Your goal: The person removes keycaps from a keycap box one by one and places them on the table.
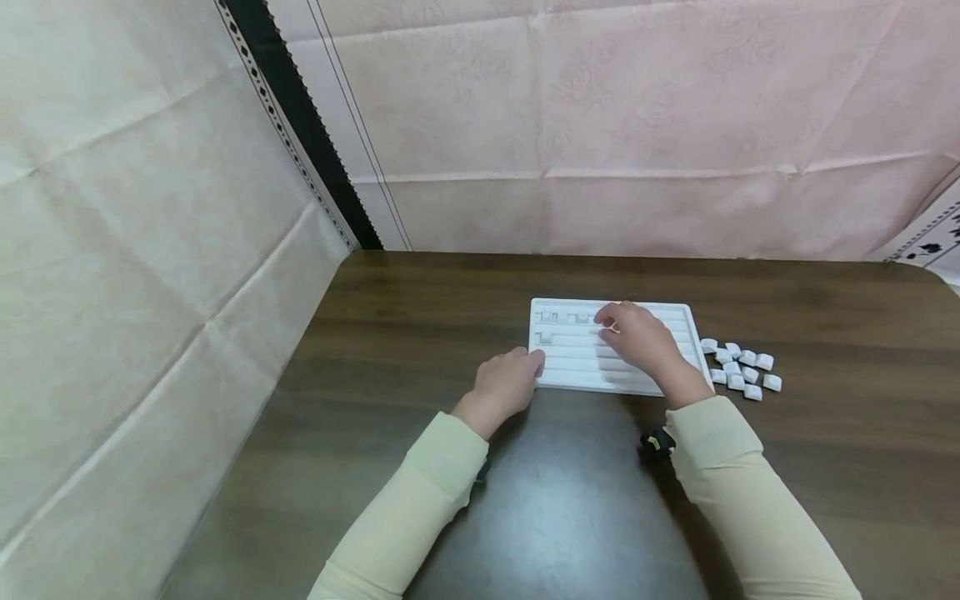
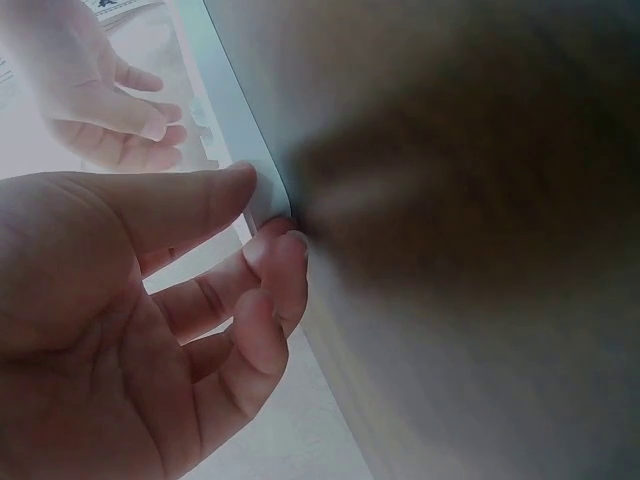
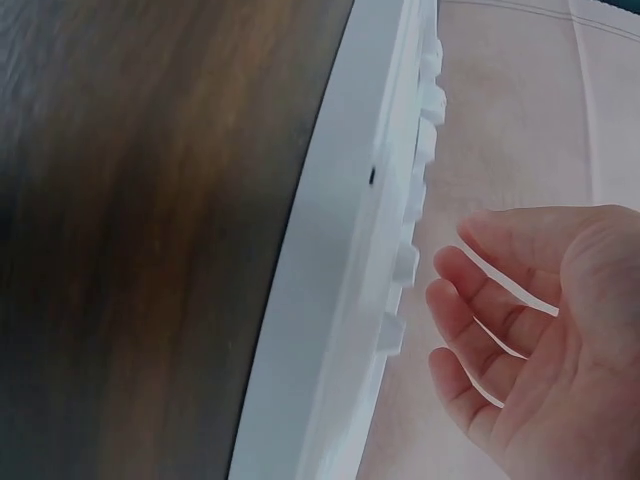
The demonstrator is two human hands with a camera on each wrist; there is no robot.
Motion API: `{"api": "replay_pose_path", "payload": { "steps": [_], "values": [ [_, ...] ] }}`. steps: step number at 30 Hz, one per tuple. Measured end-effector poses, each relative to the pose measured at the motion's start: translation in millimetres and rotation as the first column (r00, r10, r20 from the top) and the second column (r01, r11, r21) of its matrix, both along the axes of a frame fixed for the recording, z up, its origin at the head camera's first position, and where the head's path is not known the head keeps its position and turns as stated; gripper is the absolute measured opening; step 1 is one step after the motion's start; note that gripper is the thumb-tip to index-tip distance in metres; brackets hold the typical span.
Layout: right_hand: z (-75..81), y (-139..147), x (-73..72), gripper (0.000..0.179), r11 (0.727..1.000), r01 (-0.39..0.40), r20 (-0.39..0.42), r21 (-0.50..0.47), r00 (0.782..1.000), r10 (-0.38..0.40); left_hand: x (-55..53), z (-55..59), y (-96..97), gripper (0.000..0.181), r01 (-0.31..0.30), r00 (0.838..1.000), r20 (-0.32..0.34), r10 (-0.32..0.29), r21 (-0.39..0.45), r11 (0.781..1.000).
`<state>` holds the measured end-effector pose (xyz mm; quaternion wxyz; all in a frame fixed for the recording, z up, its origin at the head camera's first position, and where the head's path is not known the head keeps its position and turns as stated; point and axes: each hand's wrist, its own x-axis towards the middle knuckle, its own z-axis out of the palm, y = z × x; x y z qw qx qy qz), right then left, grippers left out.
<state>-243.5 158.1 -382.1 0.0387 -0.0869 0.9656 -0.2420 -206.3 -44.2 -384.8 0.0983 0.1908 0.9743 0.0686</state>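
Observation:
A white board (image 1: 585, 375) with raised rows lies on the brown table. My left hand (image 1: 506, 383) pinches its near left corner, the thumb on the top face and curled fingers against the edge, as the left wrist view shows. Over the upper middle of the board hovers my right hand (image 1: 637, 337). Its fingers are loosely bent and apart, and the right wrist view shows nothing between them. Several small white blocks (image 3: 405, 265), like keycaps, stand up from the board in that view. Some faint pieces (image 1: 547, 317) sit in the board's left rows.
Several loose white keycap-like blocks (image 1: 735, 367) lie on the table (image 1: 450, 292) just right of the board. Pale cloth (image 1: 637, 125) hangs behind the table's far edge, and more cloth (image 1: 135, 292) hangs along the left side.

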Motion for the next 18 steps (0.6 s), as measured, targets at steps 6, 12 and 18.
{"api": "replay_pose_path", "payload": {
  "steps": [6,12,18],
  "values": [
    [-5.8,-12.0,-2.3,0.025,1.0,-0.013,-0.01,-0.003,1.0,0.013,0.8,-0.6,-0.3,0.009,0.0,1.0,0.007,0.0,0.0,1.0],
    [-8.7,-25.5,-5.8,0.024,0.999,-0.038,-0.023,-0.01,0.999,0.038,0.7,0.6,-0.3,0.012,0.005,1.0,0.024,-0.004,-0.011,1.0],
    [-9.4,-36.1,-7.9,0.024,0.998,-0.054,-0.03,-0.015,0.998,0.053,0.3,0.9,-0.7,0.014,0.003,1.0,0.022,-0.003,0.002,1.0]
  ]
}}
